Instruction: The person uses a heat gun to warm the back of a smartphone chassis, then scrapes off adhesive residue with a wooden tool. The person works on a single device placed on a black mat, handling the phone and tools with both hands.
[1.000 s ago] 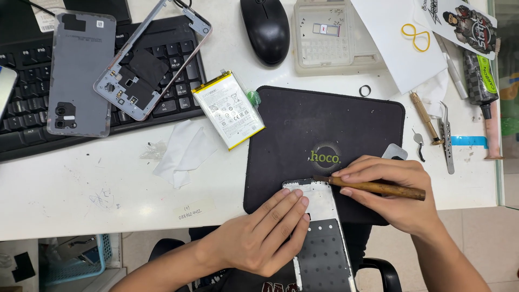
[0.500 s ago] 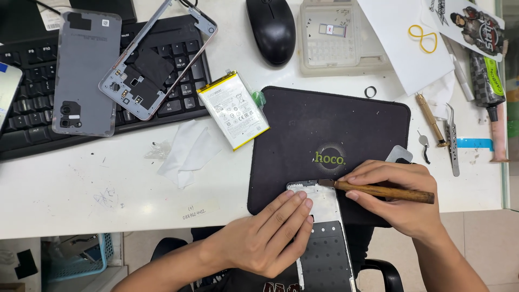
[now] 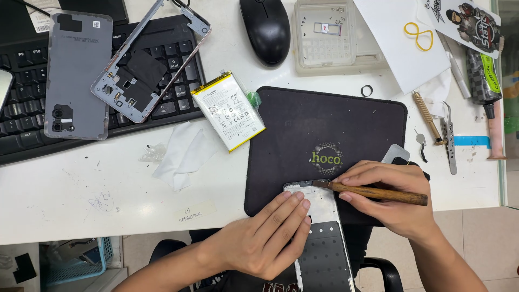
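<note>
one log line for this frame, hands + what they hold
left hand flat on phone panel | right hand grips wooden-handled blade | tip at panel top edge | on black mat

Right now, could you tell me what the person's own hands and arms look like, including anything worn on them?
Both are bare: the left hand and the right hand wear no gloves, rings or watch that I can see, and no sleeve shows on either forearm up to the picture's edge. The fingernails are short and plain. No cables, straps or markings are on them.
</note>
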